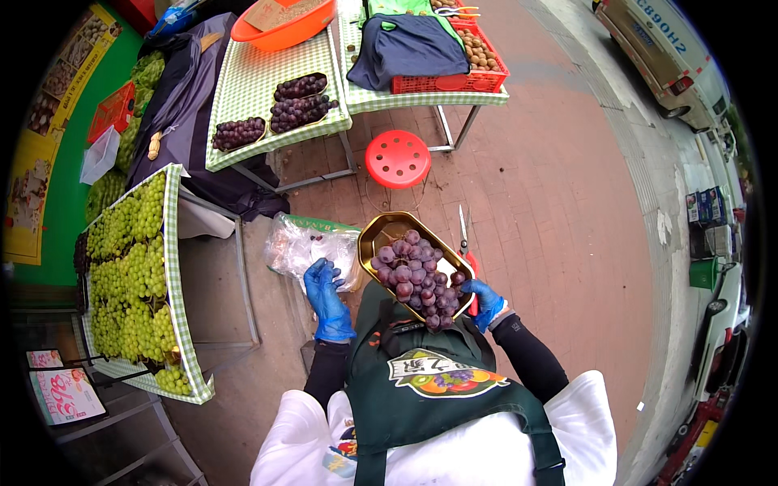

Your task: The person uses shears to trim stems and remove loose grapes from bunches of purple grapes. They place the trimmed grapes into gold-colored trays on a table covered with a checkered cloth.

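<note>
Over one apron (385,417), right fingers (480,293) grip one tray (371,236) bearing one grape bunch (415,271); left fingers (321,274) half curl.

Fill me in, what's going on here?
A person in blue gloves has a gold tray by its edge in the right hand, with a bunch of purple grapes in it. The left hand is off the tray, fingers curled, near a clear plastic bag; I can't make out anything in it. Red-handled scissors show just beyond the tray. More dark grapes sit on a checked table ahead.
</note>
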`<state>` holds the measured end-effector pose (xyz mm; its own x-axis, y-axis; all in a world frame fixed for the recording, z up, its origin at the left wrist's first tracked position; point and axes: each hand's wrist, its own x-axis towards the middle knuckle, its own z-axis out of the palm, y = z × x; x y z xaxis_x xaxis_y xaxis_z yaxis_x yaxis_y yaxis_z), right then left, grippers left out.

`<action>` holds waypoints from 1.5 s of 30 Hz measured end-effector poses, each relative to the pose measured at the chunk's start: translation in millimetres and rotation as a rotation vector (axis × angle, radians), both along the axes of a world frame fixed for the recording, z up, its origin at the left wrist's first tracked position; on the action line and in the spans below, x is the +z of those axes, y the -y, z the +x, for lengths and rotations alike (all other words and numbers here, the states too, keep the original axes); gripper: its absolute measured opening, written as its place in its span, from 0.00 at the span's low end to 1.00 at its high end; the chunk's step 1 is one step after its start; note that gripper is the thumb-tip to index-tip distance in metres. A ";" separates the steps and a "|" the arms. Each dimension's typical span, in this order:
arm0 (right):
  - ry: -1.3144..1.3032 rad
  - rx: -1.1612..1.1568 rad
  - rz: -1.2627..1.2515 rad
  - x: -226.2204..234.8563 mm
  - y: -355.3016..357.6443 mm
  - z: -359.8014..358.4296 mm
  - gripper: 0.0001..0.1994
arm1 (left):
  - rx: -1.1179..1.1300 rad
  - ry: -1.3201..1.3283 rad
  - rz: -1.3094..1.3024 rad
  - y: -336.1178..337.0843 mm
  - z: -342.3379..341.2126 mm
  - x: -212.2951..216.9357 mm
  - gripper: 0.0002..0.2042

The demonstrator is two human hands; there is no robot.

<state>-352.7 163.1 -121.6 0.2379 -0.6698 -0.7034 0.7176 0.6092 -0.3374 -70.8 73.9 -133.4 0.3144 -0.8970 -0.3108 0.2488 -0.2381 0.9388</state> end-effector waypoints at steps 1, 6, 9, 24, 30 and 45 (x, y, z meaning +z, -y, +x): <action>0.001 0.021 -0.030 -3.8 19.5 -3.0 0.21 | -0.016 -0.044 -0.064 4.4 -13.2 22.8 0.16; 0.046 0.186 -0.146 -21.7 132.6 1.9 0.17 | -0.050 0.017 -0.229 55.8 -53.8 82.5 0.20; 0.083 0.223 -0.099 -4.0 192.9 16.8 0.15 | -0.016 0.059 -0.249 90.6 -55.7 77.6 0.27; -0.037 0.689 -0.826 53.4 385.7 126.0 0.39 | 0.694 -0.235 -0.419 223.0 -28.1 82.0 0.35; -0.040 0.856 -0.922 73.9 388.2 172.8 0.39 | 1.068 -0.348 -0.487 212.3 -11.4 73.5 0.32; 0.146 1.218 -0.359 44.6 356.2 226.8 0.17 | 1.296 -0.069 -0.408 124.0 23.8 96.1 0.33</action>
